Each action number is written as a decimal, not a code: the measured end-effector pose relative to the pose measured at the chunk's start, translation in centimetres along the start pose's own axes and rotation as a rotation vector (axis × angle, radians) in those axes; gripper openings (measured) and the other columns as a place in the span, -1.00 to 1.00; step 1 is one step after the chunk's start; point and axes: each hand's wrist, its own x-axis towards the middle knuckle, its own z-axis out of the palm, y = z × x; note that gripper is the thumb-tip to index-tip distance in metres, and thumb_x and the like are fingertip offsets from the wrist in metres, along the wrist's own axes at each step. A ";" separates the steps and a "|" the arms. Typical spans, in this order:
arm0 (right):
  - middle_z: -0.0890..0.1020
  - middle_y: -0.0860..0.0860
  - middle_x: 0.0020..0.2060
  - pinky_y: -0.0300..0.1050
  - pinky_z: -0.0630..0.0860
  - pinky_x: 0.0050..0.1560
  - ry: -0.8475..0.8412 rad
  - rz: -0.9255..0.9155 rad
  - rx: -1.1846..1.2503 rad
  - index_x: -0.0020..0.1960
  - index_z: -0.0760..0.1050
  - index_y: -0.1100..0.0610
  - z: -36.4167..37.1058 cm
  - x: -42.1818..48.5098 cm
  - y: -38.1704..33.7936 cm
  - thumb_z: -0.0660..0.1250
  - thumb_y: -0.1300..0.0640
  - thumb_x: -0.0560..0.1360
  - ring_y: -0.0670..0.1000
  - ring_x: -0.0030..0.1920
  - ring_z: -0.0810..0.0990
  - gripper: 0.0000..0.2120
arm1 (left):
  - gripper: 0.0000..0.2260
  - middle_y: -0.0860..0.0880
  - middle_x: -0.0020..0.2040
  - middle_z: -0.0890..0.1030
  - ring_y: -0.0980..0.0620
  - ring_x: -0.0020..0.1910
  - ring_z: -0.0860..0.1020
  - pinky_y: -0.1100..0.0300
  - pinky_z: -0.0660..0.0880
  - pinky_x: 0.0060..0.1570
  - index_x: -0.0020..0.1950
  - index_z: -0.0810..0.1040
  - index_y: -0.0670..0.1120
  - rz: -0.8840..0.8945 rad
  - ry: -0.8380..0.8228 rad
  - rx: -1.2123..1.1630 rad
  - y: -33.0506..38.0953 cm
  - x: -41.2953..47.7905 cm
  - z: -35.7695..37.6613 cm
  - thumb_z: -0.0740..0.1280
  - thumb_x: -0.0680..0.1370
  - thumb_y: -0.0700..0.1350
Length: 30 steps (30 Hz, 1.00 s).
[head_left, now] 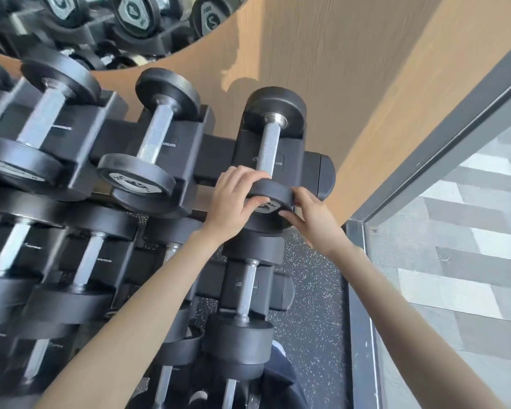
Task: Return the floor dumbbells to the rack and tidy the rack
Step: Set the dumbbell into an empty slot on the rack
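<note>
The black dumbbell (267, 143), knurled steel handle and all, is sitting in the rightmost cradle on the top tier of the rack (216, 160), its long axis running from the near head away toward the wooden wall (322, 48). Both hands are on that near head: the left hand (233, 199) is curling over its top, and the right hand (313, 219) is gripping its right edge. A neighbouring dumbbell (157, 134) is lying parallel just left, and a lower dumbbell (245, 290) is resting beneath.

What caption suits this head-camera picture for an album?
Left hand and right hand grip the near end of the last dumbbell on the top tier of the rack.
</note>
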 end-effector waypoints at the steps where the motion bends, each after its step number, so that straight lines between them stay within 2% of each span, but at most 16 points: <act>1: 0.52 0.16 0.07 0.08 0.47 -0.05 0.011 -0.020 -0.064 0.17 0.36 0.25 -0.1 0.0 -0.3 0.30 0.11 0.52 0.22 0.04 0.53 -0.70 | -0.68 -0.11 0.02 0.54 -0.07 -0.01 0.44 0.12 0.35 0.04 0.18 0.46 -0.12 -0.038 0.036 -0.045 0.0 -0.3 0.0 0.22 0.57 0.07; 3: 0.51 0.15 0.08 0.00 0.39 -0.13 0.027 -0.061 -0.193 0.21 0.35 0.24 -0.6 0.1 -1.0 0.27 0.08 0.54 0.21 0.05 0.51 -0.67 | -0.71 -0.12 0.01 0.51 -0.06 0.00 0.44 0.20 0.34 0.07 0.13 0.48 -0.23 -0.127 0.100 -0.134 -0.2 -0.8 0.2 0.25 0.54 -0.04; 5: 0.51 0.14 0.06 0.00 0.40 -0.16 0.047 -0.090 -0.289 0.22 0.36 0.22 -1.1 0.3 -1.9 0.26 0.05 0.54 0.20 0.05 0.50 -0.65 | -0.71 -0.10 0.02 0.46 -0.05 0.01 0.43 0.29 0.32 0.10 0.12 0.46 -0.31 -0.224 0.147 -0.213 -0.3 -1.4 0.5 0.22 0.52 -0.12; 10: 0.55 0.17 -0.14 0.02 0.49 -0.21 0.080 -0.218 -0.475 0.19 0.46 0.25 -2.1 0.5 -3.4 0.37 0.10 0.45 0.22 -0.11 0.56 -0.63 | -0.62 -0.12 0.10 0.41 0.14 0.07 0.37 0.43 0.26 0.17 0.20 0.36 -0.36 -0.454 0.202 -0.362 0.2 -2.4 1.3 0.09 0.50 -0.12; 15: 0.49 0.16 -0.04 0.06 0.47 -0.18 0.017 -0.210 -0.487 0.31 0.38 0.17 -2.4 1.5 -4.6 0.28 0.05 0.52 0.22 -0.04 0.51 -0.59 | -0.59 -0.12 0.08 0.43 0.17 0.00 0.37 0.48 0.28 0.08 0.23 0.33 -0.35 -0.581 0.202 -0.422 0.5 -2.8 1.6 0.05 0.52 -0.09; 18: 0.47 0.14 0.01 0.01 0.41 -0.16 0.020 -0.125 -0.361 0.34 0.34 0.14 -2.4 0.8 -3.9 0.26 0.09 0.53 0.25 -0.05 0.52 -0.60 | -0.66 -0.12 0.11 0.41 0.10 0.05 0.37 0.52 0.22 0.10 0.25 0.32 -0.34 -0.530 0.056 -0.384 0.1 -2.6 0.8 0.11 0.54 -0.19; 21: 0.48 0.10 0.02 -0.06 0.34 -0.18 0.029 -0.074 -0.268 0.35 0.35 0.10 -2.5 0.3 -2.9 0.28 0.11 0.53 0.20 -0.02 0.50 -0.60 | -0.71 -0.26 0.09 0.43 0.05 0.04 0.37 0.57 0.17 0.11 0.19 0.35 -0.37 -0.402 -0.045 -0.312 0.0 -2.0 0.3 0.15 0.53 -0.24; 26: 0.49 0.10 0.03 -0.04 0.38 -0.13 0.028 -0.070 -0.170 0.33 0.36 0.14 -1.9 0.2 -2.3 0.30 0.11 0.52 0.17 -0.03 0.50 -0.59 | -0.70 -0.28 0.08 0.41 0.05 0.06 0.35 0.55 0.16 0.13 0.19 0.35 -0.37 -0.349 -0.059 -0.266 -0.3 -1.7 -0.2 0.16 0.53 -0.22; 30: 0.49 0.11 0.04 0.02 0.42 -0.07 0.020 -0.061 -0.128 0.34 0.36 0.15 -1.9 0.2 -2.8 0.31 0.13 0.51 0.19 0.01 0.50 -0.58 | -0.66 -0.16 0.06 0.39 0.03 0.06 0.36 0.37 0.26 0.15 0.19 0.36 -0.35 -0.368 -0.016 -0.281 -0.1 -1.8 0.0 0.13 0.54 -0.13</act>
